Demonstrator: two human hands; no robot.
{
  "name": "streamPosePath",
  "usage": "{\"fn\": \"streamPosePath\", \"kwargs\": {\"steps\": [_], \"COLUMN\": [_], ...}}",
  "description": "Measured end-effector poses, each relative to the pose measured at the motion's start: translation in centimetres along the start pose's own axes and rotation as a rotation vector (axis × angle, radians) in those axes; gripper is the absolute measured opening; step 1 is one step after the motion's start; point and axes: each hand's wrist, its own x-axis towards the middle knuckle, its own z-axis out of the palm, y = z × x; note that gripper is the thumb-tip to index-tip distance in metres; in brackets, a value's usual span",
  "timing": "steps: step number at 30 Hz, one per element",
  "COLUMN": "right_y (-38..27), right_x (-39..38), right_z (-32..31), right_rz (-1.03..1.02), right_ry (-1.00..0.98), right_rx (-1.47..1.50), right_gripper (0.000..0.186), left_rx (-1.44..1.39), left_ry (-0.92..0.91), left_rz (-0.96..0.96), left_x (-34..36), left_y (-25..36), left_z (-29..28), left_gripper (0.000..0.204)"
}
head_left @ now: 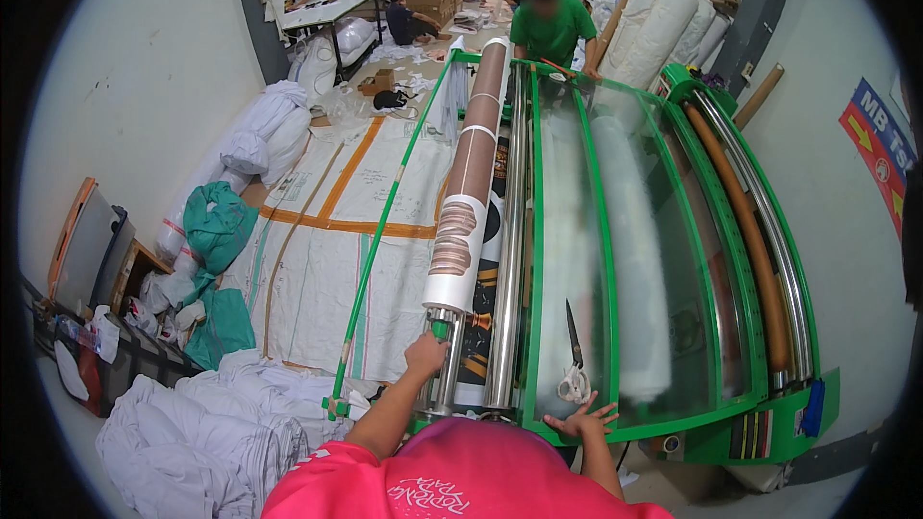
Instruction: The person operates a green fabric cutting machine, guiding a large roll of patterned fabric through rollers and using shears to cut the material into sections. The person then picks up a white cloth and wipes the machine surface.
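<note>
A long roll of printed paper (478, 163), white with brown patterns, lies along the left side of a green-framed roller machine (610, 317). My left hand (426, 354) is closed at the roll's near end, around a green shaft end (439, 330); its fingers are partly hidden. Beside it run shiny metal rollers (507, 327). My right hand (584, 419) rests with fingers spread at the machine's near edge, holding nothing. Just above those fingers, black-bladed scissors with white handles (575, 383) lie on the clear panel.
A person in a green shirt (553, 31) stands at the machine's far end. White cloth (202, 432) is heaped at lower left, near green sacks (219, 327). White sheeting with orange tape (322, 279) covers the floor. Several fabric rolls (663, 24) lean at back right.
</note>
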Motion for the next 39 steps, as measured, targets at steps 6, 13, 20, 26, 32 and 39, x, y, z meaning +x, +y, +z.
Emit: {"fn": "streamPosePath", "kwargs": {"steps": [6,13,20,26,32,39], "right_y": [0.1,0.1,0.2,0.0,0.2,0.2], "right_x": [0.2,0.5,0.9,0.8,0.4,1.1], "right_z": [0.3,0.4,0.6,0.6,0.3,0.4], "right_rz": [0.007,0.006,0.009,-0.005,-0.005,0.015], "right_ry": [0.007,0.006,0.017,0.015,0.014,0.001], "right_rx": [0.002,0.023,0.026,0.019,0.008,-0.004], "right_gripper": [0.182,0.183,0.184,0.184,0.183,0.183], "left_rx": [0.000,0.033,0.048,0.054,0.053,0.060], "left_ry": [0.017,-0.003,0.001,0.010,-0.016,-0.049], "left_rz": [0.022,0.023,-0.001,0.010,-0.020,-0.024], "left_x": [0.0,0.2,0.2,0.0,-0.2,-0.1], "left_y": [-0.2,0.1,0.2,0.0,0.6,0.8], "left_z": [0.4,0.3,0.6,0.6,0.1,0.5], "left_gripper": [0.061,0.061,0.061,0.062,0.063,0.065]}}
